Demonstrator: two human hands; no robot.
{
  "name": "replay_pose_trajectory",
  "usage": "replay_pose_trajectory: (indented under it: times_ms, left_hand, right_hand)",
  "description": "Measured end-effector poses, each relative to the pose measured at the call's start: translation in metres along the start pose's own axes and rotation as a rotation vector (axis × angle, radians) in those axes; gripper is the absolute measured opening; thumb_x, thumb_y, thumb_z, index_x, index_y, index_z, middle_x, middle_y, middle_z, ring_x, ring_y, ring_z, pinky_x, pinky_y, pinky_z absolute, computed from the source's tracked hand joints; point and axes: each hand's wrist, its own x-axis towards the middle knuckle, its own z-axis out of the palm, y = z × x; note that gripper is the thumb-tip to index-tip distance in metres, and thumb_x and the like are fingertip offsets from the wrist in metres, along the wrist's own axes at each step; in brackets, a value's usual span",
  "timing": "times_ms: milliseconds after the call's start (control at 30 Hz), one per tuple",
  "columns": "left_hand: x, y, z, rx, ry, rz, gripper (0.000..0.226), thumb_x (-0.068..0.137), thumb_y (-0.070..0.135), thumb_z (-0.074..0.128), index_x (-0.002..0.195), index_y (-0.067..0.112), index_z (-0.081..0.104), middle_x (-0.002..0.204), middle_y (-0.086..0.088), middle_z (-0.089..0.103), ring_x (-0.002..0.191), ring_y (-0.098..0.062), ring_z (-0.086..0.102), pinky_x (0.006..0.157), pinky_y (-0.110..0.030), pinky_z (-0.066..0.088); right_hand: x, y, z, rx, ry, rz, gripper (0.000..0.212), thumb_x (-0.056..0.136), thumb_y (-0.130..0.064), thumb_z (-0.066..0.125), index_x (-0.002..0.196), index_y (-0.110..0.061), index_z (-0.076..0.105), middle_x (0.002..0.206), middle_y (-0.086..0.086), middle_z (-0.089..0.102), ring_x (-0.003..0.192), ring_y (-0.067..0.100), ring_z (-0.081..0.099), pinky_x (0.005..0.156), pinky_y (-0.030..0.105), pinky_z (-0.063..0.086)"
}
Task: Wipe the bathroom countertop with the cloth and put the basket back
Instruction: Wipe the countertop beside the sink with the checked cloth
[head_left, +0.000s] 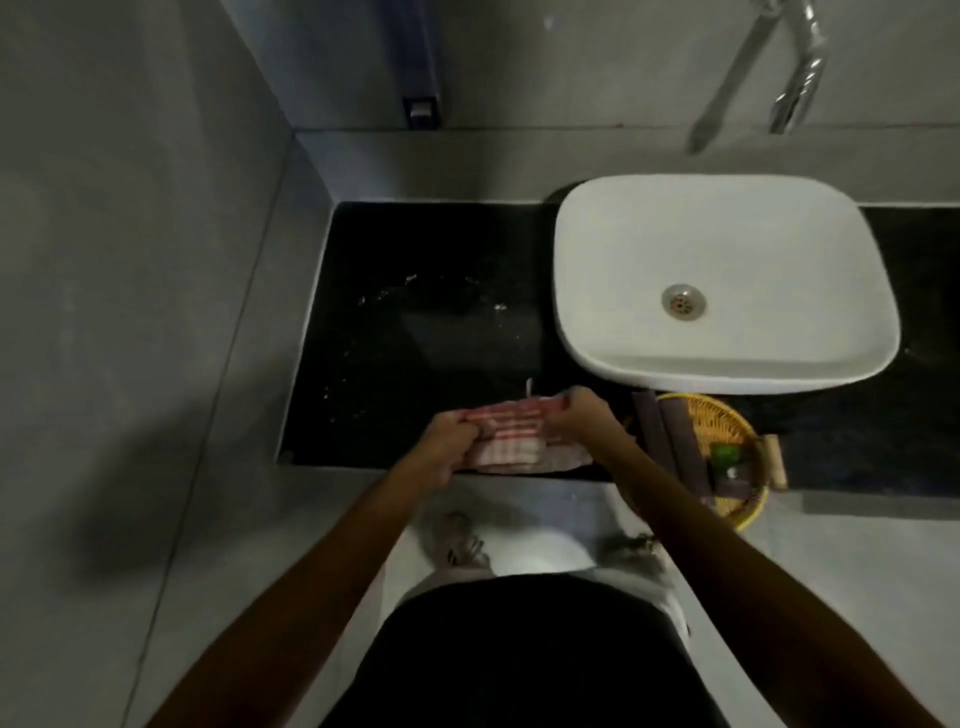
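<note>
Both hands, left (448, 435) and right (582, 415), grip clamped on cloth (511, 434); fold flat, then sweep white specks (410, 291) off surface (415, 332).

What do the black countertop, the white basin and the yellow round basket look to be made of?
The black countertop looks like polished stone: dark, faintly reflective, though laminate is possible. The white basin seems glazed ceramic, smooth and glossy. The yellow round basket looks woven, cane or plastic strands; the open weave shows.

Tap (795, 62): top cut by upper edge. Desk (415, 322): right end cut by frame edge. Basket (727, 447): near-left rim behind forearm; contents too dim to identify.
</note>
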Motion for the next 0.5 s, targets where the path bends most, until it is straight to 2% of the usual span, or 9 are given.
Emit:
replay_pose_trajectory:
  times_ms: [33, 100, 167, 233, 267, 367, 433, 500]
  left_hand:
    - [0.006, -0.009, 0.000, 0.052, -0.008, -0.017, 0.033, 0.098, 0.001, 0.060, 0.131, -0.001, 0.064, 0.116, -0.014, 0.074, 0.098, -0.023, 0.072, 0.081, -0.031, 0.060]
    - [0.016, -0.020, -0.002, 0.188, 0.040, 0.069, 0.037, 0.100, 0.004, 0.058, 0.137, 0.005, 0.057, 0.131, -0.016, 0.067, 0.117, -0.030, 0.067, 0.097, -0.040, 0.057]
    - [0.021, -0.026, -0.011, 0.407, 0.163, 0.273, 0.038, 0.101, 0.016, 0.060, 0.138, 0.011, 0.058, 0.136, -0.013, 0.064, 0.127, -0.028, 0.061, 0.104, -0.037, 0.051]
    - [0.030, -0.032, -0.025, 0.668, 0.265, 0.443, 0.042, 0.104, 0.029, 0.055, 0.144, 0.015, 0.053, 0.149, -0.010, 0.055, 0.142, -0.027, 0.048, 0.114, -0.037, 0.040]
    - [0.039, -0.035, -0.033, 0.800, 0.295, 0.502, 0.047, 0.105, 0.033, 0.050, 0.149, 0.016, 0.048, 0.157, -0.010, 0.047, 0.151, -0.028, 0.037, 0.121, -0.040, 0.032]
    - [0.071, -0.034, -0.055, 1.128, 0.277, 0.574, 0.060, 0.109, 0.040, 0.034, 0.161, 0.012, 0.026, 0.172, -0.010, 0.019, 0.161, -0.029, 0.006, 0.131, -0.043, 0.005]
    - [0.090, -0.036, -0.065, 1.247, 0.256, 0.579, 0.064, 0.109, 0.042, 0.030, 0.163, 0.010, 0.017, 0.174, -0.010, 0.011, 0.162, -0.030, 0.003, 0.132, -0.045, 0.001]
    - [0.100, -0.042, -0.068, 1.286, 0.265, 0.635, 0.065, 0.108, 0.042, 0.033, 0.163, 0.009, 0.020, 0.173, -0.012, 0.016, 0.161, -0.032, 0.012, 0.132, -0.048, 0.007]
  right_hand:
    - [0.002, 0.001, 0.009, -0.047, 0.021, 0.093, 0.051, 0.085, -0.027, 0.076, 0.127, -0.002, 0.059, 0.125, 0.017, 0.067, 0.118, 0.033, 0.065, 0.101, 0.044, 0.054]
    - [-0.003, -0.001, 0.023, -0.139, 0.157, 0.179, 0.073, 0.088, -0.035, 0.066, 0.148, -0.001, 0.040, 0.145, 0.024, 0.050, 0.137, 0.043, 0.048, 0.117, 0.052, 0.038]
    - [-0.014, -0.002, 0.043, -0.141, 0.370, 0.082, 0.084, 0.080, -0.033, 0.053, 0.153, 0.003, 0.033, 0.148, 0.027, 0.044, 0.142, 0.047, 0.039, 0.120, 0.054, 0.030]
    - [-0.022, 0.001, 0.073, -0.033, 0.514, 0.039, 0.084, 0.082, -0.024, 0.055, 0.155, 0.007, 0.028, 0.157, 0.030, 0.036, 0.151, 0.047, 0.029, 0.127, 0.055, 0.025]
    - [-0.022, 0.005, 0.089, 0.004, 0.520, 0.082, 0.084, 0.090, -0.025, 0.056, 0.159, 0.007, 0.021, 0.165, 0.030, 0.025, 0.156, 0.046, 0.018, 0.130, 0.054, 0.017]
    - [0.000, 0.003, 0.120, 0.050, 0.506, 0.246, 0.092, 0.104, -0.049, 0.041, 0.162, 0.006, -0.003, 0.171, 0.029, -0.007, 0.161, 0.043, -0.008, 0.132, 0.052, -0.001]
    - [0.026, -0.009, 0.135, 0.019, 0.573, 0.308, 0.095, 0.103, -0.058, 0.031, 0.162, 0.007, -0.003, 0.171, 0.030, -0.008, 0.161, 0.043, -0.008, 0.131, 0.055, -0.002]
    - [0.052, -0.023, 0.144, -0.034, 0.665, 0.394, 0.092, 0.103, -0.058, 0.028, 0.162, 0.009, 0.005, 0.171, 0.031, -0.001, 0.161, 0.044, -0.001, 0.130, 0.058, 0.004]
